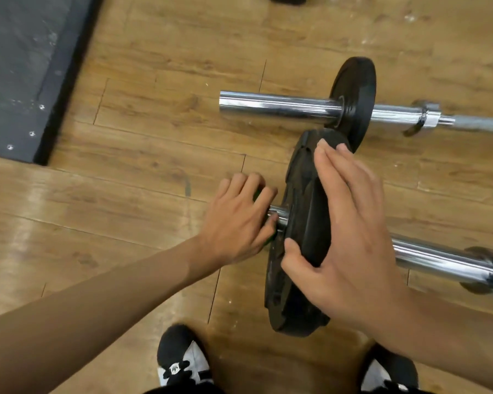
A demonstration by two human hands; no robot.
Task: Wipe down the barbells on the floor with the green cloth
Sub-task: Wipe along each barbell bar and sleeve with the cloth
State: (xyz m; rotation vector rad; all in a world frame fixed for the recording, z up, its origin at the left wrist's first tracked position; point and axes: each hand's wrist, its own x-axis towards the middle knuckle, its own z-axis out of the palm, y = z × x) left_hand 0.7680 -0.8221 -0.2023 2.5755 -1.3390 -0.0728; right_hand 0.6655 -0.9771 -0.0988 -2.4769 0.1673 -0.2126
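Nearest the lens on my feed is the right grip, laid over the top rim of the near plate. Its fingers lie straight across the rim and its thumb presses the face toward the bar's end, so the black plate is clasped between them. Just left of it, the left grip is curled round the short chrome end of the near barbell, and the knuckles sit close against the plate. The green cloth is bunched inside that grip, wrapped on the bar end. I can make out only slivers of green above and below the fingers. The near barbell lies on the wooden floor and runs off to the right. Beyond it lies the far barbell, roughly parallel, with a longer bare sleeve, its own black far plate and a chrome collar. The two plates stand very close, and I cannot tell whether they touch. A dark mat fills the upper left corner. Black-and-white shoes show at the bottom edge.
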